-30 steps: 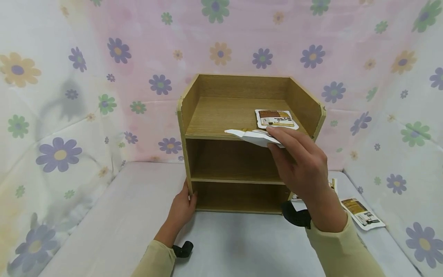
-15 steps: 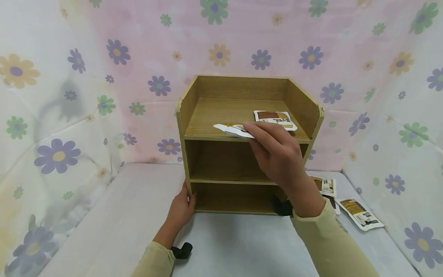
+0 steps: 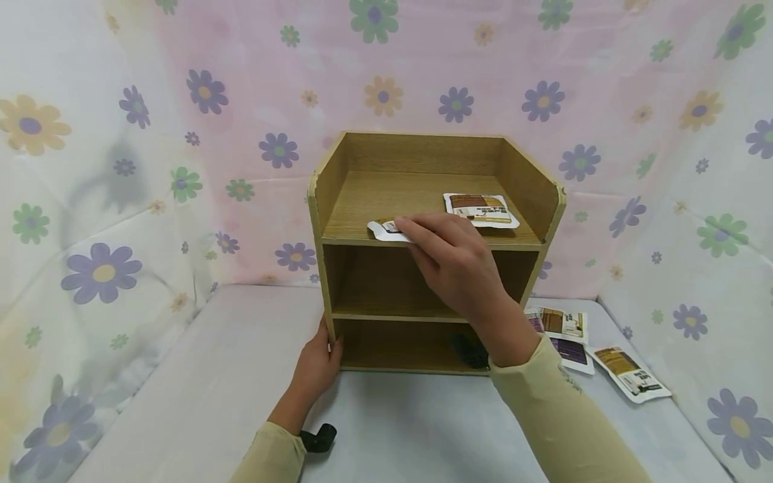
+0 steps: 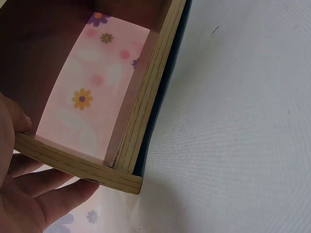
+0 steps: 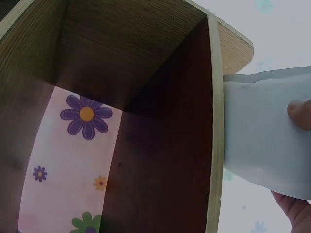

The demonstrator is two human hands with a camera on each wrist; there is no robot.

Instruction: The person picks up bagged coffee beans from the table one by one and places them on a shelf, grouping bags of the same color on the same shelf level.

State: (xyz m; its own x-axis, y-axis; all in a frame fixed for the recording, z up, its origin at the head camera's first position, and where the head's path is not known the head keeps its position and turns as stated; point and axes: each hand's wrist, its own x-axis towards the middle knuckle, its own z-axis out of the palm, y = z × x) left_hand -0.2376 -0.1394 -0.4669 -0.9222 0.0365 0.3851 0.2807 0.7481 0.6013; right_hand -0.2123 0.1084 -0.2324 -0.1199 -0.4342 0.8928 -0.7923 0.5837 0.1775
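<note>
A small wooden shelf [image 3: 423, 315] with three levels stands on the white-covered table. My left hand [image 3: 317, 362] grips its lower left side panel; in the left wrist view the thumb is inside and the fingers [image 4: 65, 201] lie outside. My right hand [image 3: 455, 261] pinches a flat packet [image 3: 386, 231] at the front left of the top level. The packet's plain white underside [image 5: 267, 126] shows in the right wrist view, by the shelf's front edge. Another brown and white packet [image 3: 483, 209] lies flat on the top level, to the right, partly behind my right hand.
Several more packets lie on the table to the right of the shelf, among them a brown one [image 3: 564, 323], a purple one [image 3: 570, 354] and a yellow-brown one [image 3: 631, 376]. Flower-printed cloth [image 3: 410, 67] hangs behind and at both sides.
My right hand has carried its packet leftward and slightly down, from before the right packet to the top level's front left. The left hand has stayed on the side panel.
</note>
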